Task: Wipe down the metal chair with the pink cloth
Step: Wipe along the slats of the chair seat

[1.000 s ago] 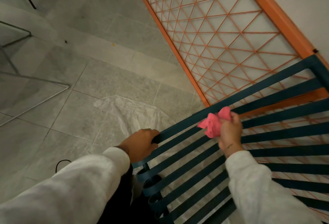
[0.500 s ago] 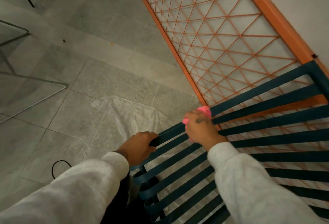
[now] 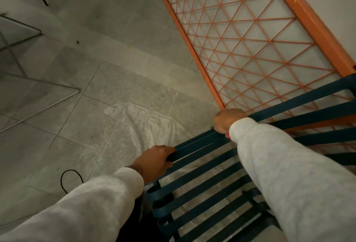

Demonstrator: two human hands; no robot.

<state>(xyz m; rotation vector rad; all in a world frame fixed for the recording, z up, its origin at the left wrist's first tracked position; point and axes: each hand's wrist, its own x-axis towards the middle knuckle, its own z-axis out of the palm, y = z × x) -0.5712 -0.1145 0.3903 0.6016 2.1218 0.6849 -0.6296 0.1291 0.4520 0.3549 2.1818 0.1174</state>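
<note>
Two hands of mine are on the chair (image 3: 221, 182). It is dark blue, made of long flat bars, and it fills the low right side. My left hand (image 3: 154, 162) is curled tight around the top bar, near its end. My right hand (image 3: 228, 119) is closed on the same bar, farther along. Only a tiny bit of the pink cloth (image 3: 227, 136) peeks out under that hand, by my sleeve. An orange screen (image 3: 250, 36) stands behind the chair.

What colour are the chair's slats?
Dark teal-blue slats, clearest in the head view, the only one.
</note>
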